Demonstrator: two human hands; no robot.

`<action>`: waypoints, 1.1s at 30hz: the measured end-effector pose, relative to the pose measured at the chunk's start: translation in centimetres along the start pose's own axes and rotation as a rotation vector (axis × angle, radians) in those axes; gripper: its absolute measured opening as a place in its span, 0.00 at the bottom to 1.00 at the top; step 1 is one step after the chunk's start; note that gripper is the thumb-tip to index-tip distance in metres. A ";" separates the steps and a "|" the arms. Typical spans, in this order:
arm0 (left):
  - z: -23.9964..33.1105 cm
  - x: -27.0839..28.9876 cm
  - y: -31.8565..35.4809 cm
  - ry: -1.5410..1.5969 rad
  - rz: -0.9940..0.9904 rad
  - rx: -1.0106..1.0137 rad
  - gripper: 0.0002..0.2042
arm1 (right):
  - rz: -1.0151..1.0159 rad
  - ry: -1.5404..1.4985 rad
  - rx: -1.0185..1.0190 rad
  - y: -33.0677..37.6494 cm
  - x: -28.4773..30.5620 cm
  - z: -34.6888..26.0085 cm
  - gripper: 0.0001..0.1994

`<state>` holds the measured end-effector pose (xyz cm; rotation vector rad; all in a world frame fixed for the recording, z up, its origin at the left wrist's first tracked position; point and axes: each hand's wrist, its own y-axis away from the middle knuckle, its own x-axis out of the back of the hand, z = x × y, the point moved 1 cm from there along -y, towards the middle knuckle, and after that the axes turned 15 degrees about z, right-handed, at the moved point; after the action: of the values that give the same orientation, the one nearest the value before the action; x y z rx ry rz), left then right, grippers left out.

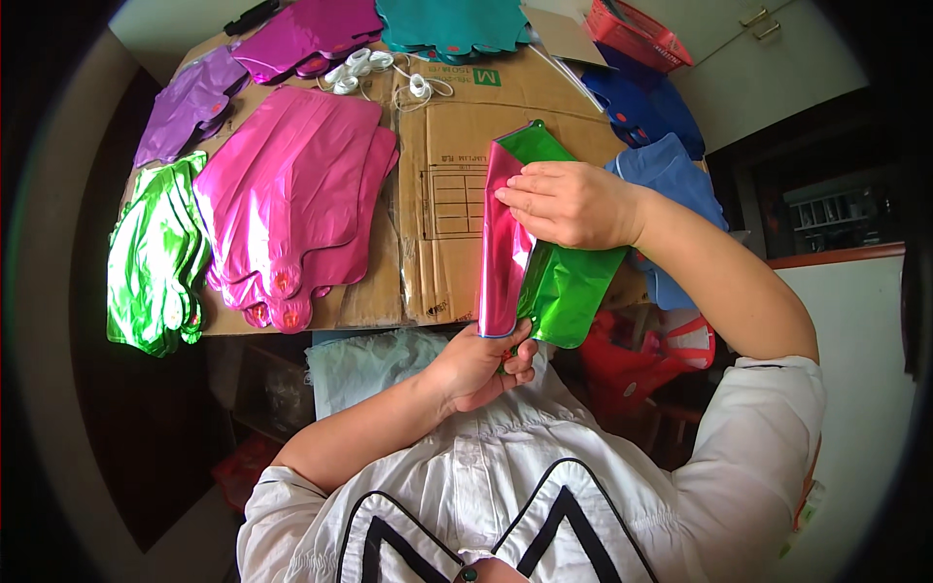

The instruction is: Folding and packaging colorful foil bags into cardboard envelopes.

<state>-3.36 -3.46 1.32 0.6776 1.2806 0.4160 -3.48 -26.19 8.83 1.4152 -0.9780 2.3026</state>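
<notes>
A flat, shiny pink foil balloon (501,277), folded into a narrow strip, lies against a green foil balloon (583,291). Whether the two are joined cannot be made out. At the near end, my left hand (481,367) is closed around the bottom of the foils, thumb and fingers pinching them. My right hand (578,206) lies across the upper part of the pink strip, its fingers pressed together on the foil, with green foil showing above and below it. Both foils are over the near part of the cardboard-covered table (442,282).
At left lie stacks of flat pink foil balloons (301,185), bright green ones (155,253) and purple ones (190,102). Magenta (306,39), teal (452,24) and blue (671,175) stacks line the far and right sides. White ribbon rolls (360,68) and a red basket (637,34) sit farther back.
</notes>
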 end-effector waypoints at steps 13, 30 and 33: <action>-0.4 0.2 -0.3 0.025 -0.024 0.007 0.08 | -0.051 -0.022 -0.027 -0.5 0.1 0.2 0.05; -0.4 -0.1 -0.1 0.018 -0.003 -0.011 0.09 | -0.183 -0.128 -0.150 -0.3 0.0 0.0 0.05; -0.4 -0.1 -0.3 0.018 -0.011 -0.014 0.10 | -0.162 -0.134 -0.155 -0.1 -0.1 0.0 0.06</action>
<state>-3.83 -3.62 1.12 0.6564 1.2966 0.4226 -3.38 -26.11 8.78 1.5389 -1.0143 1.9939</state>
